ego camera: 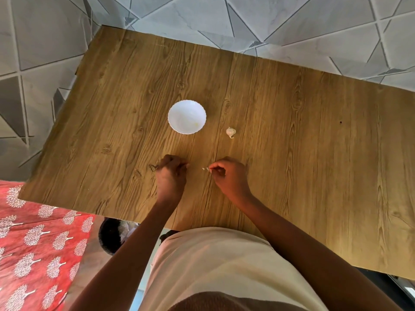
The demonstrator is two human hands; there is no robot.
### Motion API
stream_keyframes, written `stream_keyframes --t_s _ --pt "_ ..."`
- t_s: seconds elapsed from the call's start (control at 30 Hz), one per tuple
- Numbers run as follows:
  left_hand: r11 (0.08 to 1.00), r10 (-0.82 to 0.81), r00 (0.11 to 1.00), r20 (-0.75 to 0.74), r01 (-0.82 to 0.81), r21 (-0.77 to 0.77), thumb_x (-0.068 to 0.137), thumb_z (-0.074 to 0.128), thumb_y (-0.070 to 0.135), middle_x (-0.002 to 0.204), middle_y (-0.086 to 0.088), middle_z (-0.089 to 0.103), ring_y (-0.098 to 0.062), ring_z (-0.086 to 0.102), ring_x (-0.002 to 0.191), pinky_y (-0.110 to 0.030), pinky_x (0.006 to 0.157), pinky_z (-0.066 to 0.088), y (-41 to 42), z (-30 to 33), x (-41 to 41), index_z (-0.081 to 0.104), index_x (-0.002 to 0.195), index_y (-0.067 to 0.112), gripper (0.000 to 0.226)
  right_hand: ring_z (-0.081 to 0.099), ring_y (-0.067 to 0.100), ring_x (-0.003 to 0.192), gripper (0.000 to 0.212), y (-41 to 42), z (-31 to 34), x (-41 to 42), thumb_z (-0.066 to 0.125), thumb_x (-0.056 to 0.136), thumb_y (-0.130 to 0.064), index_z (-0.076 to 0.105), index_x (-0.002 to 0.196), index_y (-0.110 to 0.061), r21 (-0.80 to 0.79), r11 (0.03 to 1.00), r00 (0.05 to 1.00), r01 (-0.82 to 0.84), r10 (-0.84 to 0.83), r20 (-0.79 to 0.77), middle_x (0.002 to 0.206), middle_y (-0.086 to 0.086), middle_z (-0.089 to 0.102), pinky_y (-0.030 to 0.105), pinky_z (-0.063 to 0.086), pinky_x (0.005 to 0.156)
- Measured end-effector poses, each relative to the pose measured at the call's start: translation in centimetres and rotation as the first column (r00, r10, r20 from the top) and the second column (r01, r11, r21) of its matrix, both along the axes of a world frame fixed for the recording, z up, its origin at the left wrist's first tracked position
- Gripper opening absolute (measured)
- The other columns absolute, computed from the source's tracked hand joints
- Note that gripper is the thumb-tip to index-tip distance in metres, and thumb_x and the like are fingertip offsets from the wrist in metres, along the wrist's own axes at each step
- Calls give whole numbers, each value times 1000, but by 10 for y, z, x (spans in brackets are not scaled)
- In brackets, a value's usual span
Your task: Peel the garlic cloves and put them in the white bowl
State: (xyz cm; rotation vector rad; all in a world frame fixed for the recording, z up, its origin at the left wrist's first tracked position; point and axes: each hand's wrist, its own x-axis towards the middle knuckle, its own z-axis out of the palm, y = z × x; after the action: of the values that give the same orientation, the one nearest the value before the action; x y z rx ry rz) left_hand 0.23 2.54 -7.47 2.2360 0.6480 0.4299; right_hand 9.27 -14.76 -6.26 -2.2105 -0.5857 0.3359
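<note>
While the white bowl [186, 116] sat mid-counter [292, 153] | garlic bulb [230, 132] lay just right of it | right hand [228, 173] pinched a skin scrap [205, 169] | left hand [171, 173] was curled (contents hidden; cannot tell).

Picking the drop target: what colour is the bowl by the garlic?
Plain white with a scalloped rim: the bowl, left of the garlic, head view.
</note>
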Motion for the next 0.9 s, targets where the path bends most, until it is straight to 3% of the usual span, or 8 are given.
stream_keyframes --t_s 0.17,0.3,0.4,0.5,0.63,0.77,0.9 --pt "998 -14 1000 -13 15 68 88 73 -7 108 -12 61 -26 62 98 -44 83 59 4 -12 -3 79 107 1 21 64 17 93 27 4 -12 2 72 89 -7 79 110 -22 -113 993 999 -47 47 2 95 -5 71 50 55 83" --pt "1000 30 997 77 -31 2 89 71 -10 115 -11 64 -10 59 105 -40 88 60 0 -12 -15 77 113 1 26 63 19 97 34 1 -15 2 73 86 -4 77 114 -23 -120 991 998 -57 58 1 99 -5 70 53 53 87" --pt "997 71 992 104 -71 -1 93 70 -5 118 -9 66 -10 63 102 -37 84 60 -5 -8 -23 77 113 2 23 64 19 96 27 0 -13 1 74 90 -10 77 115 -18 -77 997 999 -15 18 40 102 -1 70 51 54 87" --pt "998 57 995 87 -56 -18 94 71 -1 124 -7 64 -11 63 106 -35 89 58 -12 -6 -31 76 117 3 24 63 19 100 30 1 -9 -1 71 93 -6 72 122 -7 -69 997 994 -20 27 104 109 7 65 39 58 90" --pt "999 -38 997 63 36 26 93 71 -1 133 -11 61 -17 63 115 -28 100 53 -16 -7 -36 74 119 1 26 54 25 111 40 8 -12 -4 72 88 -3 68 127 -5 -214 971 965 -109 155 211 117 9 55 39 56 93" --pt "991 -99 994 50 93 100 92 71 -4 136 -15 60 -27 62 121 -32 103 52 -17 -14 -43 73 117 -2 25 55 28 111 46 13 -14 -11 74 80 9 70 124 -1 -222 939 921 -263 313 231 118 10 54 38 56 96" --pt "991 -100 992 76 92 98 91 71 -5 137 -14 61 -27 63 122 -34 101 53 -16 -15 -45 74 115 -2 24 54 29 122 53 5 -13 -12 68 81 16 65 131 -1 -159 980 975 -116 143 171 130 11 55 41 55 101"
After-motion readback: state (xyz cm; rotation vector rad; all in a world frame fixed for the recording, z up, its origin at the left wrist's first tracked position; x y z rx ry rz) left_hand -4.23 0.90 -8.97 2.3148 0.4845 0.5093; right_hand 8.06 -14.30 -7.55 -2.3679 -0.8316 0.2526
